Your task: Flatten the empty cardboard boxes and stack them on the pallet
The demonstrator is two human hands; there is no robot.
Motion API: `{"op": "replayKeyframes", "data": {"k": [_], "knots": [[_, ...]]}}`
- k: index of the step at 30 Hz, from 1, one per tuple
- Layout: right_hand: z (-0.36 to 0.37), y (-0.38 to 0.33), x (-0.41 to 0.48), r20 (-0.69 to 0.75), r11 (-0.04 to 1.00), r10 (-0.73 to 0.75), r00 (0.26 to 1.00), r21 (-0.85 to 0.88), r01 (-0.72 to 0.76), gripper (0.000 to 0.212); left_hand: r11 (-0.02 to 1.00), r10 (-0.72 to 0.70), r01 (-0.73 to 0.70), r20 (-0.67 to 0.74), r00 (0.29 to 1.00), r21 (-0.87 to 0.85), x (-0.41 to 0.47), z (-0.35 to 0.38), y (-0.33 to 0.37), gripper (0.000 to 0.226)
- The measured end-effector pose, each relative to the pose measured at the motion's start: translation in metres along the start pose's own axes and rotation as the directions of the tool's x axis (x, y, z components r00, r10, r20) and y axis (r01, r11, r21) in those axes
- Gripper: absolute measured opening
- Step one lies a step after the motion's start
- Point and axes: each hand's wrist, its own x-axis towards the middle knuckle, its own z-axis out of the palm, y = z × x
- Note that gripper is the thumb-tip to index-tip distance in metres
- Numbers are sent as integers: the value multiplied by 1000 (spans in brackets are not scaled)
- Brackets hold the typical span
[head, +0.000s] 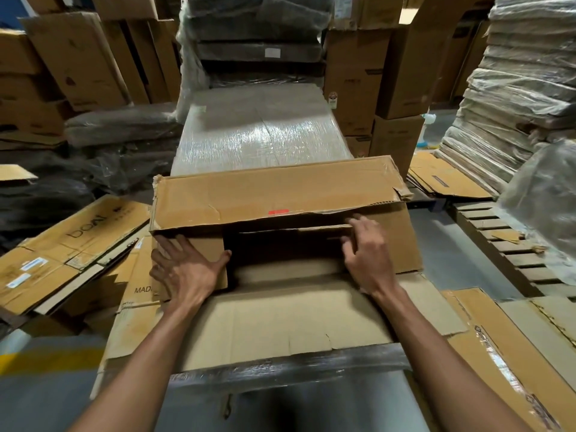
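While the open cardboard box [280, 194] lies among flattened sheets [62, 260] before us, our left grip [187, 269] presses its left flap [208, 247] with spread fingers [170, 244]; our right grip [369, 260], fingers loosely bent, touches the right flap [402, 241]. A pallet [498, 244] lies just beside the box, to the right.

**Open box at centre, flats to either side**

Brown open cardboard box [280, 194] at centre on the floor, left hand [184, 269] on its left flap, right hand [367, 257] at its right flap. Behind, film-wrapped stack of flat board [258, 132]. Left, flattened printed cartons [71, 244]; right, slatted wooden pallet [511, 254].
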Motion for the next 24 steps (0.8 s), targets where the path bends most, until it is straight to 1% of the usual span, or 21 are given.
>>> {"op": "replayKeyframes", "data": {"k": [2, 4, 5, 6, 9, 11, 14, 19, 22, 24], "knots": [[8, -18, 6, 84, 999, -45, 995, 20, 44, 45, 1000, 16, -16, -3, 1000, -13, -4, 1, -1, 116], [13, -33, 14, 115, 998, -66, 991, 4, 66, 47, 999, 33, -33, 5, 999, -7, -5, 1, -2, 117], [14, -38, 17, 96, 996, -87, 992, -7, 88, 47, 999, 38, -38, 1, 999, 6, -5, 2, -2, 118], [14, -43, 20, 46, 993, -115, 992, -23, 116, 45, 999, 37, -37, -11, 999, 21, -5, 2, -2, 120], [10, -54, 36, -163, 974, -214, 963, -109, 198, 46, 998, 55, -54, -57, 997, 12, -8, 6, -4, 130], [4, -60, 54, -194, 950, -291, 937, -175, 259, 54, 997, 69, -71, -72, 995, -14, -11, 9, -7, 135], [-4, -66, 87, -113, 915, -336, 935, -276, 295, 69, 996, 74, -77, -81, 994, -35, -14, 13, -10, 138], [-4, -67, 125, 13, 879, -319, 948, -371, 301, 82, 997, 58, -63, -89, 994, -53, -16, 14, -12, 140], [2, -68, 138, 55, 870, -293, 955, -399, 290, 85, 994, 65, -72, -85, 994, -78, -17, 18, -14, 143], [7, -68, 145, 93, 869, -267, 959, -406, 282, 81, 991, 87, -98, -110, 990, -92, -17, 22, -15, 145]]}}
